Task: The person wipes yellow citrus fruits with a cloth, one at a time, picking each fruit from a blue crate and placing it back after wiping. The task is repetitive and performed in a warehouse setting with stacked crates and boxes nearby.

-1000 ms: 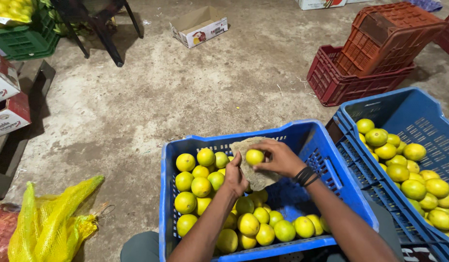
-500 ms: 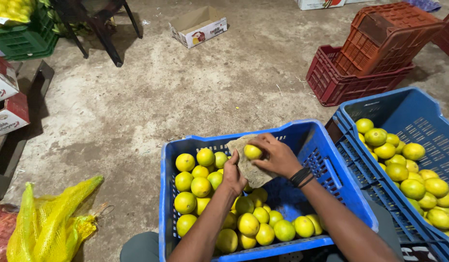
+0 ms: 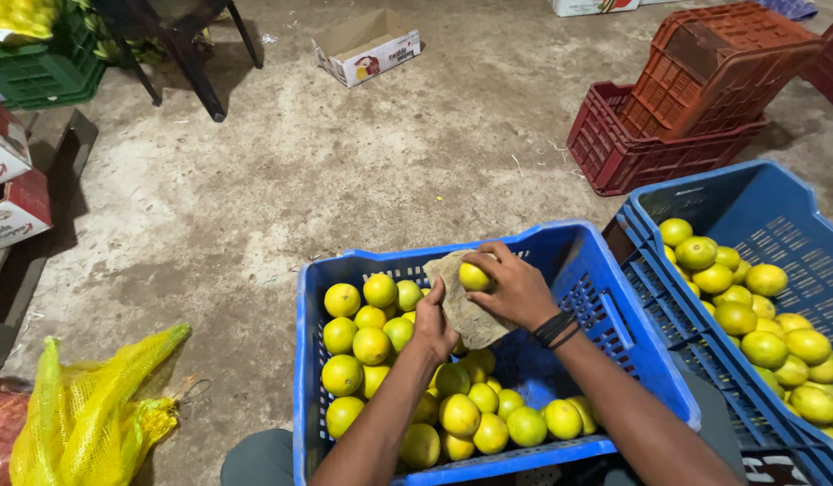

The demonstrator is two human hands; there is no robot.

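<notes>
Yellow mesh bag (image 3: 92,409): lies on the floor at my far left, well apart from the work.
Left hand (image 3: 432,321): I see it gripping the rough grey cloth (image 3: 464,306) over the blue crate (image 3: 605,310).
Fruit (image 3: 474,275): yellow-green, smooth, pressed against the cloth above the crate.
Right hand (image 3: 515,288): fingers curl around the fruit.
Risk: I judge a loose grip could drop the fruit onto the pile below and bruise it.

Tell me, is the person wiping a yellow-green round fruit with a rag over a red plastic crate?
Not quite: in the head view the crate under the hands is the blue plastic crate, not red. The right hand holds the yellow-green round fruit against the grey-brown rag.
</notes>
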